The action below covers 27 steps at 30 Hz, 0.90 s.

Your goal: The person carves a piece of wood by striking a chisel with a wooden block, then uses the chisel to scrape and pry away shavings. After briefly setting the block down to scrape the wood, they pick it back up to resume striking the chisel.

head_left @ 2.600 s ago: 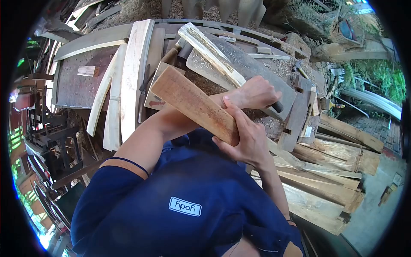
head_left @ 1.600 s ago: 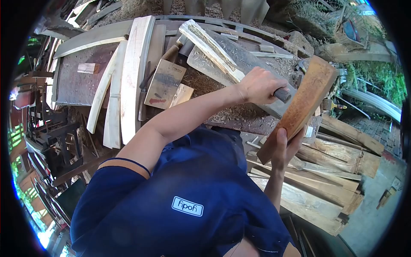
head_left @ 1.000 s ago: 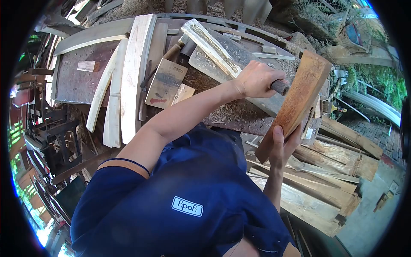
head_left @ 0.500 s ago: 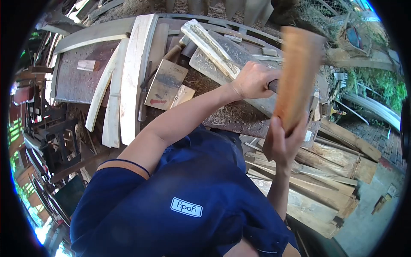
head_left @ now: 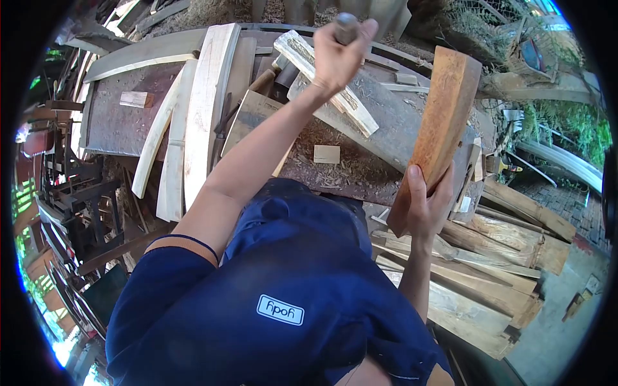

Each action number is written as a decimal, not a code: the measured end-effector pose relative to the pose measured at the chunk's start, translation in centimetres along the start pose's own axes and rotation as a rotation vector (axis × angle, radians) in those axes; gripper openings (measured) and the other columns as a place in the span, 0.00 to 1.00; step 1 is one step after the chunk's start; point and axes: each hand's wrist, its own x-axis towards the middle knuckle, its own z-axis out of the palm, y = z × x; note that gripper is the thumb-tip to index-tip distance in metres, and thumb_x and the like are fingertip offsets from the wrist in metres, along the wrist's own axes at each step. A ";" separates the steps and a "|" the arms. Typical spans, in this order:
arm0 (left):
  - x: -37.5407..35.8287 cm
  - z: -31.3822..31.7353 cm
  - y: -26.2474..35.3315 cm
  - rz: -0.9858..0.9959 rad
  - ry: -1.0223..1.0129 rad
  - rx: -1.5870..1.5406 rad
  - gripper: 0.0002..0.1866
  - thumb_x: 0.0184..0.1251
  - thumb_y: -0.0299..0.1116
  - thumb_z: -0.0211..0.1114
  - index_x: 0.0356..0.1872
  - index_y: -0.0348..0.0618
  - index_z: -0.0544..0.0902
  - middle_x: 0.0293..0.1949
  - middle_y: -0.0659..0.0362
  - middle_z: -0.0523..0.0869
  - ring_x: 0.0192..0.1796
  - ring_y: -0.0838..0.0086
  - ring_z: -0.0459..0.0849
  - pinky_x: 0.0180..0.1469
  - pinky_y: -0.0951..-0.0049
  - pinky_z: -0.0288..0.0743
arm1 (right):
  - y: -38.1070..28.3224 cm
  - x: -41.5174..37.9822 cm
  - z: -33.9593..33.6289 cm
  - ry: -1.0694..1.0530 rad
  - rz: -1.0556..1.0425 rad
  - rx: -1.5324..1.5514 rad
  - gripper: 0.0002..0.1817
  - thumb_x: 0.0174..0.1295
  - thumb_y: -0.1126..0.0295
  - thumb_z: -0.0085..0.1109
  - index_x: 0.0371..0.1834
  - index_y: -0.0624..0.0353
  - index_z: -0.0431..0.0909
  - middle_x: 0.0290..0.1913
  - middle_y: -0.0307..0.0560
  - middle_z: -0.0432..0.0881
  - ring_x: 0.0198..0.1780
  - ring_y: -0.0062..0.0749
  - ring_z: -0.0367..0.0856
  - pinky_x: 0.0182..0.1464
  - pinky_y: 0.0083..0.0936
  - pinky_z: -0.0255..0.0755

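My left hand [head_left: 338,58] is raised over the far part of the bench, its fingers wrapped round a tool handle [head_left: 346,27] with a round grey end. The rest of that tool is hidden by the fist. In my right hand [head_left: 428,206] is a thick, slightly curved brown wooden beam [head_left: 441,116], gripped near its lower end and tilted. Under my left wrist lies a pale wood piece [head_left: 360,116] with a rough groove, set across a grey board [head_left: 393,122]. A small wood block [head_left: 327,154] sits among shavings.
Long pale planks [head_left: 206,109] lean over the left of the workbench [head_left: 109,125]. A wooden-handled tool [head_left: 262,82] and a flat wooden board [head_left: 248,119] lie beside them. More lumber [head_left: 489,283] is stacked below right. Fence and greenery stand beyond.
My left hand has moved up and to the left, away from the beam, with the handle in it. The beam has shifted slightly down. The small wood block has come into view.
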 end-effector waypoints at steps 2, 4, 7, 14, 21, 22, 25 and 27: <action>0.6 -0.5 -0.5 -0.044 0.065 -0.088 0.21 0.66 0.37 0.69 0.15 0.40 0.74 0.15 0.69 0.74 0.20 0.85 0.65 0.24 0.76 0.63 | 0.6 -0.4 -0.1 -0.006 0.030 -0.006 0.25 0.61 0.59 0.65 0.50 0.67 0.69 0.35 0.51 0.79 0.37 0.31 0.78 0.43 0.29 0.73; 0.9 -0.7 -0.1 -0.020 0.036 -0.058 0.18 0.70 0.34 0.67 0.19 0.45 0.72 0.14 0.70 0.69 0.17 0.89 0.64 0.19 0.83 0.58 | 1.1 -0.7 0.0 -0.012 0.023 -0.003 0.25 0.60 0.59 0.65 0.51 0.67 0.69 0.34 0.51 0.79 0.37 0.32 0.78 0.43 0.29 0.73; 0.6 -0.7 -0.7 -0.012 0.008 -0.028 0.19 0.70 0.34 0.67 0.19 0.45 0.71 0.16 0.69 0.70 0.18 0.88 0.66 0.19 0.83 0.59 | 1.4 -0.9 0.3 -0.009 0.036 0.013 0.26 0.60 0.58 0.65 0.52 0.67 0.69 0.35 0.51 0.80 0.37 0.32 0.79 0.43 0.29 0.73; -0.1 -0.4 -1.1 -0.036 -0.001 -0.011 0.18 0.69 0.36 0.68 0.19 0.44 0.73 0.17 0.68 0.72 0.19 0.88 0.67 0.20 0.83 0.60 | 1.0 -1.1 0.5 -0.020 0.098 0.040 0.27 0.61 0.58 0.65 0.53 0.68 0.68 0.35 0.51 0.81 0.37 0.31 0.79 0.43 0.29 0.74; -1.0 0.6 -0.3 -0.015 -0.065 0.086 0.19 0.67 0.38 0.69 0.19 0.42 0.74 0.15 0.67 0.71 0.21 0.85 0.66 0.23 0.78 0.63 | -0.4 -0.2 0.7 0.035 0.039 0.082 0.28 0.60 0.59 0.64 0.55 0.68 0.68 0.35 0.49 0.78 0.37 0.32 0.78 0.44 0.28 0.73; -1.4 0.8 -0.3 0.028 -0.061 0.147 0.20 0.65 0.39 0.71 0.19 0.38 0.75 0.14 0.65 0.71 0.22 0.82 0.63 0.24 0.75 0.64 | -1.1 0.0 0.7 0.107 0.013 0.122 0.27 0.60 0.60 0.63 0.55 0.68 0.68 0.34 0.48 0.78 0.37 0.32 0.77 0.44 0.27 0.72; -2.8 1.3 -0.3 0.134 -0.110 0.259 0.20 0.65 0.38 0.71 0.20 0.41 0.73 0.16 0.69 0.73 0.20 0.83 0.69 0.23 0.77 0.65 | -2.2 0.9 -0.2 0.199 -0.244 0.324 0.25 0.59 0.62 0.62 0.54 0.67 0.68 0.30 0.46 0.76 0.32 0.33 0.76 0.42 0.25 0.72; -3.6 1.5 -0.3 0.181 -0.089 0.238 0.17 0.65 0.36 0.70 0.21 0.40 0.74 0.16 0.63 0.75 0.20 0.82 0.68 0.25 0.77 0.66 | -2.4 1.3 0.3 0.125 -0.223 0.216 0.25 0.59 0.63 0.63 0.54 0.67 0.68 0.29 0.46 0.76 0.31 0.34 0.76 0.40 0.25 0.72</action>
